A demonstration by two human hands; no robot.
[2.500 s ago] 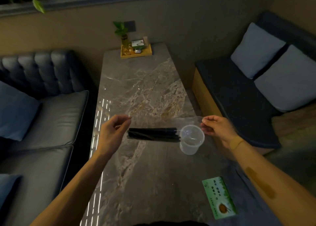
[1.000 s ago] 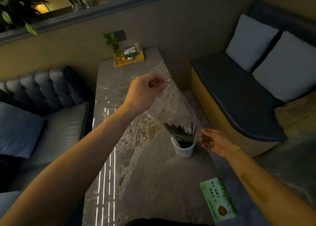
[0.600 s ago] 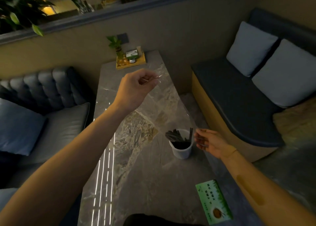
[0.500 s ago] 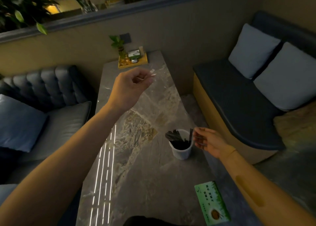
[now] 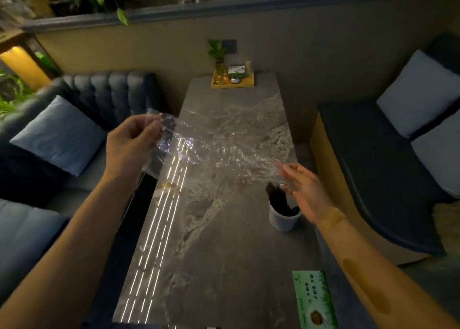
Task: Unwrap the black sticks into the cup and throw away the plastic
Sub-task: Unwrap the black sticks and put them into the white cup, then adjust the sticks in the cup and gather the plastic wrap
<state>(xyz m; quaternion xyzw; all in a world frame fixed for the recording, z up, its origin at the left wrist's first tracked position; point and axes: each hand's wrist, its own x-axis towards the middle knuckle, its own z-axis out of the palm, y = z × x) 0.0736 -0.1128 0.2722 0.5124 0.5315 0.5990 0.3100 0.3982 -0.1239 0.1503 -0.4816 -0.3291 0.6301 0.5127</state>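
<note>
The clear plastic (image 5: 219, 152) was held stretched above the table (image 5: 224, 254), one end pinched by the curled left hand (image 5: 132, 144). Whether the other end was gripped by the nearly straight-fingered right hand (image 5: 306, 192) could not be told. The black sticks (image 5: 278, 199) were stood in the cup (image 5: 283, 220).

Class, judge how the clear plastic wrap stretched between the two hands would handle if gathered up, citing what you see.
Probably floppy: the clear plastic wrap wrinkles all along its span from the left hand, which pinches it, to the right hand. Likely very light, since a fingertip pinch carries it.
</note>
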